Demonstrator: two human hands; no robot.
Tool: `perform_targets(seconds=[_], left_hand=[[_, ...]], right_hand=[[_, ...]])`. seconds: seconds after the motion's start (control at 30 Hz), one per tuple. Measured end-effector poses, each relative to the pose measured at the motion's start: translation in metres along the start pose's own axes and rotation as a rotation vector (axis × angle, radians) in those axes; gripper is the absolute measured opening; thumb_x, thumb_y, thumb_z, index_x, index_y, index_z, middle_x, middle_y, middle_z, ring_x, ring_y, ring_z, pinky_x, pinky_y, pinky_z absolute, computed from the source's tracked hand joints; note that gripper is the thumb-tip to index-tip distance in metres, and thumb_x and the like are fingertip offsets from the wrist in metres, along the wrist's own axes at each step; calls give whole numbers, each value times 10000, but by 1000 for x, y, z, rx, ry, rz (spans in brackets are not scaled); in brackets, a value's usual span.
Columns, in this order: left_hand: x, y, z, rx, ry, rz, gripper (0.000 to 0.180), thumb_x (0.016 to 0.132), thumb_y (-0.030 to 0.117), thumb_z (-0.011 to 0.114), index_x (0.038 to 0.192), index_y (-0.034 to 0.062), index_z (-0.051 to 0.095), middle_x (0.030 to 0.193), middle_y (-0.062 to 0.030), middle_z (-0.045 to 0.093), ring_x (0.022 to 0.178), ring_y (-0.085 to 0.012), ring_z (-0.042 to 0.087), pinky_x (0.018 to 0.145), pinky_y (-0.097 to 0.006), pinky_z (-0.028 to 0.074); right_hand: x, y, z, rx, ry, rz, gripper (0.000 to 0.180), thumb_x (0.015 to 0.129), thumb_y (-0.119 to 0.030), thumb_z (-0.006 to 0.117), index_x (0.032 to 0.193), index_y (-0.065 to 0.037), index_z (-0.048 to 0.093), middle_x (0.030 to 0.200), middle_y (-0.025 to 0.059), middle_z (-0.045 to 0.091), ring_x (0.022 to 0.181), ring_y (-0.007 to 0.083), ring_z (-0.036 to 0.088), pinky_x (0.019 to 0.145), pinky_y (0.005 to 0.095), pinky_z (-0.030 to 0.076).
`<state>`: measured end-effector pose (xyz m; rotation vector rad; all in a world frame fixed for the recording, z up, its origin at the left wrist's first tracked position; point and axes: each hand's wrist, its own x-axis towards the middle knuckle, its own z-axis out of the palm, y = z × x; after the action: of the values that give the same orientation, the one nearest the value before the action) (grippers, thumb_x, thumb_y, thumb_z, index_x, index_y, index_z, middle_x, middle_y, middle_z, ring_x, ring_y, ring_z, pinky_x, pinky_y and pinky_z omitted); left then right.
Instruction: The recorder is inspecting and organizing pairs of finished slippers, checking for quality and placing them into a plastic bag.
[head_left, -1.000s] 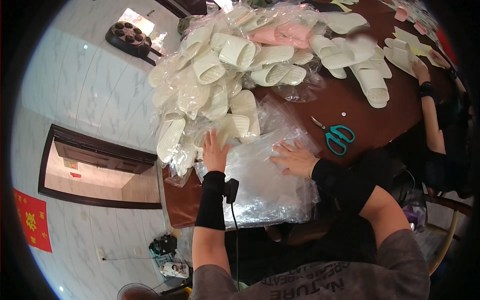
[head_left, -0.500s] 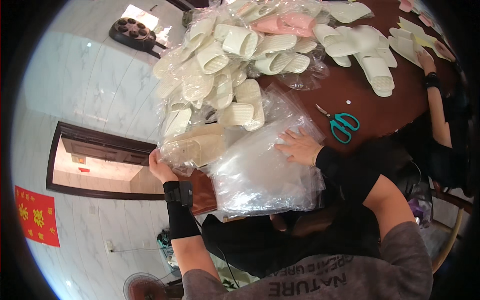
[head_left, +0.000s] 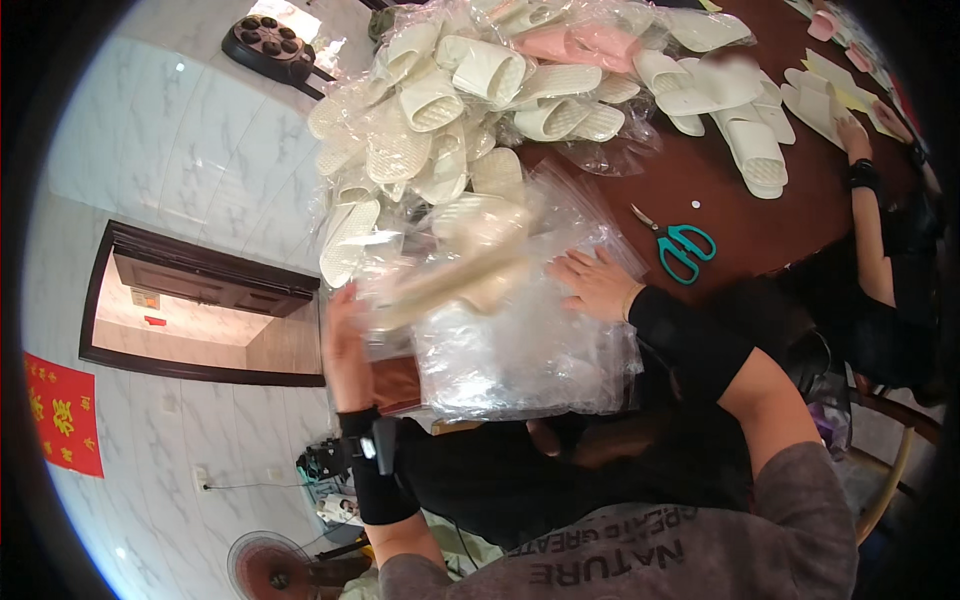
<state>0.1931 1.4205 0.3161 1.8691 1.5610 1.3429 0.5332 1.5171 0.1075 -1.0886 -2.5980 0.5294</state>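
Observation:
My left hand (head_left: 347,345) is smeared by motion at the edge of a clear plastic bag with a pair of cream slippers (head_left: 460,278) inside. Its fingers appear closed on the bag's left edge, though the blur hides the exact grip. The bagged slippers are tilted and blurred above a stack of clear plastic bags (head_left: 520,365). Flat on the right part of that stack lies my right hand (head_left: 598,285), its fingers spread and holding nothing.
A heap of bagged cream slippers (head_left: 430,100), with a pink pair (head_left: 578,45), covers the far left of the table. Teal-handled scissors (head_left: 684,248) lie right of my right hand. Loose white slippers (head_left: 752,150) lie beyond, and another person's hand (head_left: 853,135) touches more at far right.
The bagged slippers have swung right over the bag stack and tilted up. My left hand has shifted slightly right. My right hand stays flat on the bags.

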Motion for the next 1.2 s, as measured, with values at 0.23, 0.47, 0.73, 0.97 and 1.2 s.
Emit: perform_targets(seconds=[0.23,0.47,0.73,0.97,1.2], left_hand=[[-87,-61,74,-278,61,-654,424,1036,244,490,1422,68,468,1384,-57,509,1259,-194,479,991,-353,417],[-94,-86,88,-2,-107,-597,221,1008,179,544,1161,48,636,1092,-58,667,996,-144,618,884,-284,478],[-66,-10,73,-665,374,-258,146,1036,172,492,1079,49,558,1023,-86,647,994,-217,646,860,-355,533],[-69,-62,71,-774,485,-485,194,1041,178,468,1120,17,543,1066,-136,641,1114,-285,611,1004,-443,495],[-85,-89,82,-702,523,-548,367,1059,274,418,1325,30,484,1282,-157,565,1208,-273,549,1061,-448,406]], right_hand=[[-3,13,9,-14,76,-42,644,900,-410,529,1489,-198,377,1553,116,327,1466,312,232,1111,661,173],[1,31,12,59,59,-135,581,911,-326,534,1459,-171,422,1547,131,328,1460,317,245,1101,649,203],[14,38,-35,601,205,120,328,924,-245,568,1131,-16,678,1044,125,703,1029,324,642,844,384,488],[4,21,-92,1507,156,431,453,1027,-379,463,1252,-9,595,945,94,689,863,121,649,778,256,528],[-2,9,-62,829,316,193,378,973,-343,569,1236,-73,573,992,127,677,857,247,667,749,344,531]])
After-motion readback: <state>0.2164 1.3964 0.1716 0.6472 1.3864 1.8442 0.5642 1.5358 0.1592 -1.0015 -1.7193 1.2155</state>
